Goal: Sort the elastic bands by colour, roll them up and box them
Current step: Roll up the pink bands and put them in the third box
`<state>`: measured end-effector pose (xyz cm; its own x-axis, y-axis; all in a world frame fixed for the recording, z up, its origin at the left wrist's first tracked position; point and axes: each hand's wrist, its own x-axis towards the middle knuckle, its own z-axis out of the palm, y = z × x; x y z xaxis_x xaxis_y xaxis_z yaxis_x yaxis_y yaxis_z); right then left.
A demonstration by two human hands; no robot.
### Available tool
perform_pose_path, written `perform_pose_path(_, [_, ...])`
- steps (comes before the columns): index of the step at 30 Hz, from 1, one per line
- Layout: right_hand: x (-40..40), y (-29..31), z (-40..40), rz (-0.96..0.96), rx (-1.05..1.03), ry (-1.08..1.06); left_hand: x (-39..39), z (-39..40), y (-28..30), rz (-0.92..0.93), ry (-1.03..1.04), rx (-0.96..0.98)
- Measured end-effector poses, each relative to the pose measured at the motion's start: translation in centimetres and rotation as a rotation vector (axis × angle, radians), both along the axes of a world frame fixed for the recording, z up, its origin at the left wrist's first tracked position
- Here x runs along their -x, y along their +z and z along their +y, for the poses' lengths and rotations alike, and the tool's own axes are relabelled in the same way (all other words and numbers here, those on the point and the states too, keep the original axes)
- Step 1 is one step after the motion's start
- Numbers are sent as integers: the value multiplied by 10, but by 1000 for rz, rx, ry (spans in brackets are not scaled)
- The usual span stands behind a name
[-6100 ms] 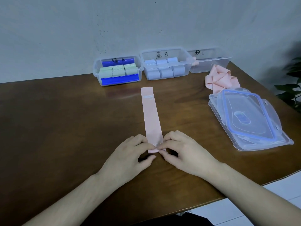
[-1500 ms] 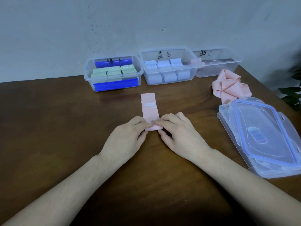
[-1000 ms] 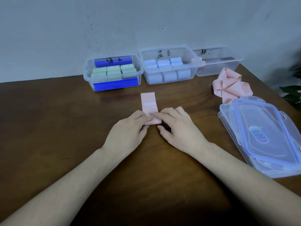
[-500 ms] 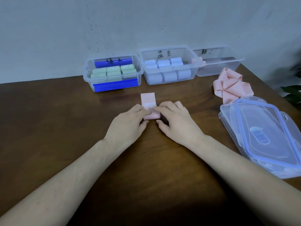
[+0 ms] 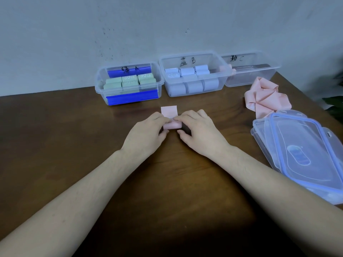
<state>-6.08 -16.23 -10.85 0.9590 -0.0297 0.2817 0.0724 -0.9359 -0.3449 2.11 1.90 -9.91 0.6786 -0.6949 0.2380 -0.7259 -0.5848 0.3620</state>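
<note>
Rolled further up since a moment ago, the pink band (image 5: 171, 122) lies mid-table with a short tail left flat — left hand (image 5: 146, 135) and right hand (image 5: 200, 133) both pinch the roll, fingers curled.
</note>
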Motion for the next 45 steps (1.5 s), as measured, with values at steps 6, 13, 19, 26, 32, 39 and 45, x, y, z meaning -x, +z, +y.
perform_pose_path(6, [-10, 2, -3, 11, -51, 36, -5, -3, 1, 84, 12, 7])
perform_pose_path(13, [32, 11, 6, 79, -38, 143, 30, 25, 7, 129, -95, 46])
perform_pose_path(19, [81, 21, 22, 172, -54, 159, 70, 48, 13, 138, -167, 30])
perform_pose_path(26, [99, 22, 32, 235, -69, 145, 91, 56, 7, 156, -151, 29])
perform_pose_path(32, [103, 17, 35, 155, -121, 126, 89, 56, 1, 184, -86, 26])
perform_pose_path(39, [99, 11, 32, 117, -146, 123, 97, 56, 1, 106, -106, 83])
perform_pose_path(45, [93, 14, 31, 137, -111, 101, 89, 52, 0, 81, -85, 96])
